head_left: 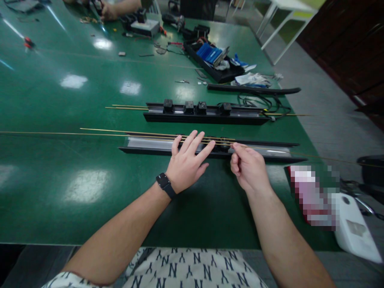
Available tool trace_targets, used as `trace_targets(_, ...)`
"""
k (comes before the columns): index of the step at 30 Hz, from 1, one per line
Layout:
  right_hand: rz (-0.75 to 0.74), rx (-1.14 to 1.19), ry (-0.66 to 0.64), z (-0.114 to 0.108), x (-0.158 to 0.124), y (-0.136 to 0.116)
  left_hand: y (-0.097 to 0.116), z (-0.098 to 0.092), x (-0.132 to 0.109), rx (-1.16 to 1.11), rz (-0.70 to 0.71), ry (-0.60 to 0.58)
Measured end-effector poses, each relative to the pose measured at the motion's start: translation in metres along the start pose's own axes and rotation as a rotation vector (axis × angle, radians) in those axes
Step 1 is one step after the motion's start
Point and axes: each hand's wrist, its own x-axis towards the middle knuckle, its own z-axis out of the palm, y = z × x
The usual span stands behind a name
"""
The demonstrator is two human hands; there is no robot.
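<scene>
A long black rail with a silvery channel [150, 145] lies across the green table in front of me. Thin brass rods [120, 133] run along its top and stick out far to the left. My left hand [188, 162], with a black watch on the wrist, lies flat with fingers stretched over the rail and rods. My right hand [248, 169] is closed in a pinch on one brass rod at the rail's right part, beside a small black block [223, 145].
A second black rail with several black blocks [204, 113] and brass rods lies farther back. Behind it are a black strip [255, 90], cables, a black tray with blue parts [213, 58] and gloves. Another person's hands [108, 11] work at the far edge. A white device [357, 230] sits at right.
</scene>
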Motion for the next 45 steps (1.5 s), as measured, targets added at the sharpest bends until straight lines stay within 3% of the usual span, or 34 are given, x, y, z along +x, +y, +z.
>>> trace_targets(45,-0.009,-0.002,0.01,-0.0026,0.0018,-0.0013,0.0003,-0.0019,0.0002,-0.013,-0.003,-0.005)
